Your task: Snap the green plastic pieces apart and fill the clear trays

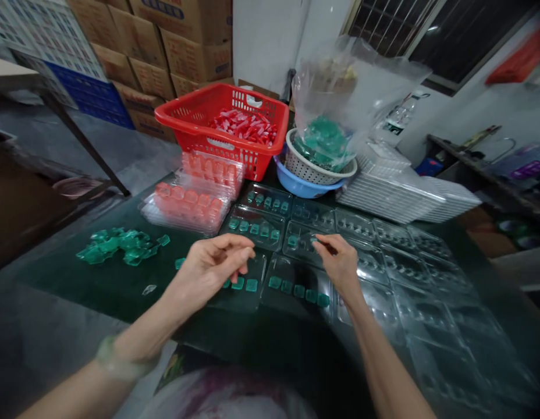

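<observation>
My right hand (pixel 338 259) pinches a small green translucent plastic piece (pixel 313 239) over a clear plastic tray (pixel 302 254). One green piece (pixel 292 240) sits in that tray's left end. My left hand (pixel 220 263) hovers over the neighbouring tray to the left, thumb and fingers drawn together; what it holds, if anything, is hidden. Green pieces (pixel 299 291) form a row in the front tray, and another row (pixel 255 229) fills the tray behind my left hand. A loose pile of green pieces (pixel 121 244) lies at the table's left.
Stacked trays with orange-pink pieces (pixel 189 201) stand behind the pile. Further back are a red basket (pixel 195 125) of red and pink pieces, a grey colander (pixel 311 167) in a blue basin (pixel 302 187), and stacked clear trays (pixel 396 195). More clear trays (pixel 418 297) cover the right side.
</observation>
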`<state>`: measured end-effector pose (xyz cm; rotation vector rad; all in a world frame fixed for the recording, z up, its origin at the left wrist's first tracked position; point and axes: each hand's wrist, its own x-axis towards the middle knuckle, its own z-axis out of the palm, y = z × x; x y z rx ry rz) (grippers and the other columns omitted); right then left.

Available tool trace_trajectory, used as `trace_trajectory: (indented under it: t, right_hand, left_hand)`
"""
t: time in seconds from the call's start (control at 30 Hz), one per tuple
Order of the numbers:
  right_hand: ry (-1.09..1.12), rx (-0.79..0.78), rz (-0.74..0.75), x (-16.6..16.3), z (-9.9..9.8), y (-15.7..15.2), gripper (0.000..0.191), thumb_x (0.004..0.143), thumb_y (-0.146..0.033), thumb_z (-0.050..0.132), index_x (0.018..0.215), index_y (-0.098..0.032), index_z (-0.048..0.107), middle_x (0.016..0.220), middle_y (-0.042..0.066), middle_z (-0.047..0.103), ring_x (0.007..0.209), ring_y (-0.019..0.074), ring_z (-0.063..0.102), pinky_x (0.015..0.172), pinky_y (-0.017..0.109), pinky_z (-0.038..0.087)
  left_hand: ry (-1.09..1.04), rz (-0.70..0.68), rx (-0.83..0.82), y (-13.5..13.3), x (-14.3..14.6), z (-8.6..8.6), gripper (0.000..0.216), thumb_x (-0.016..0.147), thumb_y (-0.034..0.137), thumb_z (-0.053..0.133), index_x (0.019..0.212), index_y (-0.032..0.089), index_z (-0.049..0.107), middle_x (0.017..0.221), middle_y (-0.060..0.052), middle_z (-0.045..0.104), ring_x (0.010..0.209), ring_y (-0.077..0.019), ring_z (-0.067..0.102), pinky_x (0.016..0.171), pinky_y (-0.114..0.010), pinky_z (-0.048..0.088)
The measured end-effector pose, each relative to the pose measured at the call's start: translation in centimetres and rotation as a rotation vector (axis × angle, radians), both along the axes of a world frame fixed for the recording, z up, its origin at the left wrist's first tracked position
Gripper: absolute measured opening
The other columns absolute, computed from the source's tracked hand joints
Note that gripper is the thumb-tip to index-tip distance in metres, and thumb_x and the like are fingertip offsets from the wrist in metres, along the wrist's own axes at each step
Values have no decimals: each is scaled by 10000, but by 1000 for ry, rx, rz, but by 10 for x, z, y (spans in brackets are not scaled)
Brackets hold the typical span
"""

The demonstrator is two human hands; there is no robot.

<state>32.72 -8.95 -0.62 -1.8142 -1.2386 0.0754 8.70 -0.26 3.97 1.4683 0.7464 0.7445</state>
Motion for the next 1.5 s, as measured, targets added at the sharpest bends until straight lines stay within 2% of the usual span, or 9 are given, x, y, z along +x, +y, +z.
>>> trace_trajectory:
  t: [0.13, 0.3, 0.47, 0.63, 0.8, 0.9, 1.1, 1.33, 1.5]
  right_hand:
    - [-278, -166, 84, 18, -16, 19, 193, 788, -268, 544, 897, -174, 672, 832, 55, 619, 692, 145, 559, 649, 280, 433]
    - [-505, -341, 41, 8, -19, 27, 188, 805, -272, 530, 897, -192, 674, 820, 56, 609, 714, 157, 563, 651, 269, 412]
    - [-740, -481, 113, 8, -18, 29, 230, 833, -243, 459, 827, -182, 680, 809, 65, 631, 717, 172, 582, 650, 278, 416]
    - [-776, -539, 185, 31, -31, 32, 268, 818, -307, 447, 886, -181, 674, 878, 79, 663, 653, 208, 616, 578, 325, 440]
    - [-651, -511, 125, 44, -24, 23, 370, 776, -386, 497, 1097, -220, 578, 840, 100, 683, 596, 257, 623, 493, 364, 437]
    - [-672, -439, 65, 21, -8, 20, 370, 787, -419, 478, 1102, -241, 557, 893, 83, 667, 619, 244, 617, 515, 354, 442]
    - [-561, -256, 246, -53, 13, 30, 303, 823, -406, 451, 1067, -263, 559, 831, 5, 633, 695, 174, 593, 603, 289, 450]
    - [-402, -194, 440, -108, 6, 40, 230, 848, -315, 459, 1031, -231, 570, 868, 18, 614, 774, 164, 576, 678, 276, 439]
    - [-350, -156, 539, -148, 7, 50, 209, 871, -254, 425, 1023, -221, 565, 864, 25, 598, 777, 163, 552, 707, 277, 414]
  left_hand:
    - [110, 248, 198, 12, -38, 4, 215, 718, 317, 646, 880, 176, 645, 602, -4, 593, 523, -100, 503, 465, -184, 398]
    - [283, 561, 246, 30, -85, 10, 258, 677, 280, 680, 903, 159, 650, 687, -2, 610, 577, -99, 525, 512, -182, 410]
    - [553, 824, 443, 61, -133, -4, 313, 729, 306, 577, 970, 114, 630, 707, -28, 618, 566, -111, 514, 501, -200, 401]
    - [811, 596, 578, 78, -177, -21, 308, 736, 300, 550, 997, 156, 629, 954, -71, 643, 801, -192, 578, 687, -284, 458]
    - [866, 352, 796, 72, -173, -28, 347, 751, 278, 554, 1088, 198, 584, 1121, -88, 568, 983, -244, 497, 829, -389, 398]
    - [910, 338, 903, 71, -154, -28, 290, 778, 295, 536, 1047, 211, 602, 1091, -88, 568, 968, -252, 466, 787, -403, 367]
    - [1069, 222, 986, 79, -115, -35, 151, 729, 292, 589, 737, 151, 641, 908, -126, 603, 929, -303, 442, 727, -445, 288]
    - [932, 200, 983, 73, -111, -32, 185, 821, 315, 494, 863, 193, 626, 985, -58, 609, 956, -240, 456, 758, -397, 312]
    - [834, 591, 898, 74, -163, -22, 266, 859, 285, 417, 995, 176, 618, 1014, -79, 593, 923, -212, 484, 794, -358, 380]
